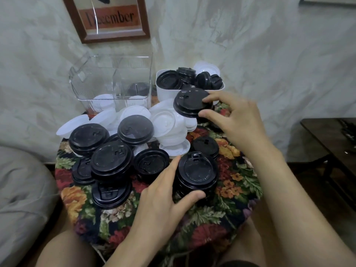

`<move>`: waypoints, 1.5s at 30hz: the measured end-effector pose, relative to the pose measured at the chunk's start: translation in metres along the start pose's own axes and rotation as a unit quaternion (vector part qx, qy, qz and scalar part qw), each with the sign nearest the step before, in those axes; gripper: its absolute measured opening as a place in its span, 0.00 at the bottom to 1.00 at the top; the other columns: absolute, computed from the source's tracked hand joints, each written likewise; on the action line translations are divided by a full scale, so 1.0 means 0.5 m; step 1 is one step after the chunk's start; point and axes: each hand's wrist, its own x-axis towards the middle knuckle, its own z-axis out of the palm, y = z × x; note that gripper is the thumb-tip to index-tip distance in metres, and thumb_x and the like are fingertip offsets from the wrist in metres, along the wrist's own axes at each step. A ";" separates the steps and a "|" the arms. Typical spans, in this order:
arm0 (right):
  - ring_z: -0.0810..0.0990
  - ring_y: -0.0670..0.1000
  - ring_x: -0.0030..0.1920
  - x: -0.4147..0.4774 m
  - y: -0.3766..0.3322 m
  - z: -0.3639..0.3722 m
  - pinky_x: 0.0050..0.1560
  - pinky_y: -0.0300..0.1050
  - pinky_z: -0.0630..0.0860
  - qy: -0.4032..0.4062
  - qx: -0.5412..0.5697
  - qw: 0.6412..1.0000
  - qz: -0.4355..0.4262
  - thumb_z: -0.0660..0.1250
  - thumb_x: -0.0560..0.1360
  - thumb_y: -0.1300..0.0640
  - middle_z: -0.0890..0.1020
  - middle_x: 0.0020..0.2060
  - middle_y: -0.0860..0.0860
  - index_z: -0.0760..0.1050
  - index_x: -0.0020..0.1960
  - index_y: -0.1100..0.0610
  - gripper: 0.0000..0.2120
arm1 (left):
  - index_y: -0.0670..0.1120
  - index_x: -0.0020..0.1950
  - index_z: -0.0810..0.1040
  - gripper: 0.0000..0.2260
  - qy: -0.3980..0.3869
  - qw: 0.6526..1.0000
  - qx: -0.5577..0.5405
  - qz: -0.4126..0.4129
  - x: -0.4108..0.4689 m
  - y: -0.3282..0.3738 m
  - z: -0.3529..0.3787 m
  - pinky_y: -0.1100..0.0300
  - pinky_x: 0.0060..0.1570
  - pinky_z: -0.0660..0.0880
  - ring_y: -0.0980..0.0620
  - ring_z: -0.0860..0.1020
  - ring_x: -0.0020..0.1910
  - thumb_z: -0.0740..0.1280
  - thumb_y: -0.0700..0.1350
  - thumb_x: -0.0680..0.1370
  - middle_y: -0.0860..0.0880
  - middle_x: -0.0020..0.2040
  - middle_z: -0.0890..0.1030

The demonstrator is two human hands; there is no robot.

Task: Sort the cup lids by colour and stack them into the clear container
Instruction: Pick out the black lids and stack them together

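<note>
Lid (189,102) is pinched between right hand (235,120) thumb and fingers above table (231,189), black stack (197,174) is clasped by curled left hand (163,197), container (111,79) is set behind.

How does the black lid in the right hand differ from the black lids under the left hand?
The raised lid, pinched at its rim by the right hand, is tilted in the air; the stack, gripped by the left hand, rests level on the floral cloth. The raised lid looks single; the stack holds several lids. Both are black, round, with a sip opening.
</note>
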 end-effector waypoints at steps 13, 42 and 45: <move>0.78 0.49 0.35 -0.266 -0.020 -0.053 0.42 0.34 0.73 -0.105 0.066 0.989 0.083 0.73 0.69 0.34 0.78 0.63 0.31 0.82 0.51 0.37 0.13 | 0.78 0.72 0.56 0.34 -0.019 0.999 -0.020 0.016 0.001 0.014 0.000 0.79 0.59 0.64 0.80 0.66 0.65 0.70 0.68 0.71 0.83 0.63 0.68; 0.62 0.29 0.73 -0.202 -0.004 -0.040 0.76 0.45 0.65 -0.285 0.083 0.951 0.086 0.75 0.69 0.38 0.67 0.73 0.26 0.71 0.73 0.34 0.33 | 0.68 0.73 0.70 0.33 -0.066 0.991 -0.118 -0.016 0.006 0.017 -0.013 0.62 0.62 0.71 0.70 0.75 0.64 0.76 0.64 0.69 0.71 0.62 0.79; 0.63 0.28 0.73 -0.205 -0.002 -0.042 0.75 0.40 0.64 -0.293 0.092 0.948 0.088 0.77 0.72 0.44 0.68 0.72 0.27 0.72 0.73 0.35 0.31 | 0.69 0.70 0.71 0.31 -0.065 0.990 -0.123 -0.016 0.005 0.017 -0.015 0.64 0.61 0.71 0.70 0.76 0.63 0.76 0.63 0.69 0.72 0.61 0.79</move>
